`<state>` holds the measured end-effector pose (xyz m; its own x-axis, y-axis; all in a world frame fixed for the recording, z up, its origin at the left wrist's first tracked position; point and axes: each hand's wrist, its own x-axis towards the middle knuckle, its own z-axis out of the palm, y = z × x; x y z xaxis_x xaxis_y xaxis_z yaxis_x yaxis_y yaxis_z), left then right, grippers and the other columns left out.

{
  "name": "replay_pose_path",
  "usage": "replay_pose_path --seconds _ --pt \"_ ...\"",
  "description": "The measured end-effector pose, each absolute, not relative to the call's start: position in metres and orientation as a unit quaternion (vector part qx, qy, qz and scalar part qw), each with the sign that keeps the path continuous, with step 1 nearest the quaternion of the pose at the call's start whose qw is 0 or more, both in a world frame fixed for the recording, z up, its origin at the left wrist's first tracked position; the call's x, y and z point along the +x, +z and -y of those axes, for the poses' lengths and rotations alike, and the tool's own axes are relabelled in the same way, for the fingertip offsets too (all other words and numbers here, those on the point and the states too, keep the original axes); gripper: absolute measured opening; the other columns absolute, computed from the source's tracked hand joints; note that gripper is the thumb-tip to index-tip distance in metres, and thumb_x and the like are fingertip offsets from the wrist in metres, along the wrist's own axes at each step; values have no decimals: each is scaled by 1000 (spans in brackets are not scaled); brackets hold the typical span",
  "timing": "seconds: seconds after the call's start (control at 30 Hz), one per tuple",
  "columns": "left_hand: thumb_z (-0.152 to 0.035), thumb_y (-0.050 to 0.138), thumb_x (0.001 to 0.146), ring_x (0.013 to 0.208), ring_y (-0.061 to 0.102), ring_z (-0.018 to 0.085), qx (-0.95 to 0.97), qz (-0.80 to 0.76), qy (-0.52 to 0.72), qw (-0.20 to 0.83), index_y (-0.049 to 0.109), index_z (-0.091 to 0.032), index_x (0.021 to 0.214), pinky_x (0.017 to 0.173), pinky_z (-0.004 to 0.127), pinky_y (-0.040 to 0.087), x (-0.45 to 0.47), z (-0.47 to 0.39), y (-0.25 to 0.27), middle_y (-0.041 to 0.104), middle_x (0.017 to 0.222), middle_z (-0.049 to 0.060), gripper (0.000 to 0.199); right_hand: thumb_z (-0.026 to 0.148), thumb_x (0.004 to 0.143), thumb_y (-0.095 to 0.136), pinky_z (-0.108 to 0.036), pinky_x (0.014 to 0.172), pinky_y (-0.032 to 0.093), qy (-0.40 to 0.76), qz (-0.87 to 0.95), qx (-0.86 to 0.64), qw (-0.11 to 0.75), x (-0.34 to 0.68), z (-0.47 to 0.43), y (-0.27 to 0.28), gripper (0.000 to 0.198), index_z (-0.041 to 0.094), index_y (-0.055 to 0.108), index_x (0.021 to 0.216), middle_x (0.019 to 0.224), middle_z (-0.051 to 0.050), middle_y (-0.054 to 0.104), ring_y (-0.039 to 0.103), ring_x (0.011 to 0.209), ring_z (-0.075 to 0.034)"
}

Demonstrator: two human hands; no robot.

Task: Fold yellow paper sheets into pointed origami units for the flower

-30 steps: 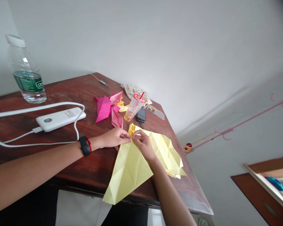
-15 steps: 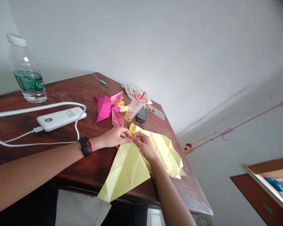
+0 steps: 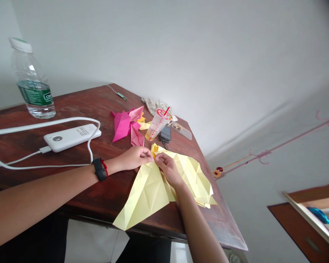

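A large creased yellow paper (image 3: 148, 193) lies on the dark wooden table (image 3: 79, 153), its near corner hanging past the front edge. My left hand (image 3: 134, 159), with a black band and red string at the wrist, pinches the paper's far tip. My right hand (image 3: 167, 168) pinches the same tip from the other side, fingertips almost touching the left's. More folded yellow paper (image 3: 194, 175) spreads under and to the right of my right hand.
Pink folded paper shapes (image 3: 124, 124) lie behind my hands. A plastic cup with a red straw (image 3: 156, 126), a dark phone (image 3: 164, 135), a white power bank (image 3: 71, 137) with white cable and a water bottle (image 3: 34, 86) stand on the table. The table's right edge drops off.
The yellow sheet's near flap has swung left and drawn narrower, its hanging corner shifting left. Both hands stay pinched at the tip, barely moving.
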<state>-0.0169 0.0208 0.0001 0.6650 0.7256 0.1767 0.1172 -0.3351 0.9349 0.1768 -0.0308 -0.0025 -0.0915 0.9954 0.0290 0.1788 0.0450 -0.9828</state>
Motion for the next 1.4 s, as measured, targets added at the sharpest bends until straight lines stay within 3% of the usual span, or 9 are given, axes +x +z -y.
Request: replay_pose_path --seconds 0.4,0.6,0.8,1.03,1.4 --pt "-33 62 84 57 54 12 792 -290 288 454 67 -15 90 56 22 34 -17 -15 3 69 65 -1 20 52 79 73 -24 52 21 461 590 -497 439 171 32 1 36 22 54 88 64 5 53 39 55 -11" --pt "-30 64 80 58 57 13 790 -280 287 463 66 -16 91 57 22 39 -16 -15 1 66 65 -2 18 52 79 72 -23 51 23 436 607 -505 431 171 32 0 37 22 53 87 64 4 52 41 56 -11" --pt "-30 62 80 51 56 12 766 -270 264 521 61 -16 100 44 20 45 -15 -14 -2 60 68 -4 24 50 78 74 -23 50 26 439 617 -502 416 172 31 -1 36 21 54 87 61 6 50 40 54 -10" --pt "-28 61 79 58 56 13 750 -256 250 557 57 -16 103 43 21 50 -15 -13 1 56 71 -3 27 50 74 77 -24 52 33 453 595 -512 423 172 31 -3 37 22 55 86 63 3 56 51 58 -14" --pt "-37 65 79 68 63 17 733 -264 250 575 58 -18 102 45 21 51 -15 -12 2 60 79 0 31 52 76 75 -23 51 30 449 593 -509 433 174 29 -8 38 22 56 88 64 3 57 47 55 -12"
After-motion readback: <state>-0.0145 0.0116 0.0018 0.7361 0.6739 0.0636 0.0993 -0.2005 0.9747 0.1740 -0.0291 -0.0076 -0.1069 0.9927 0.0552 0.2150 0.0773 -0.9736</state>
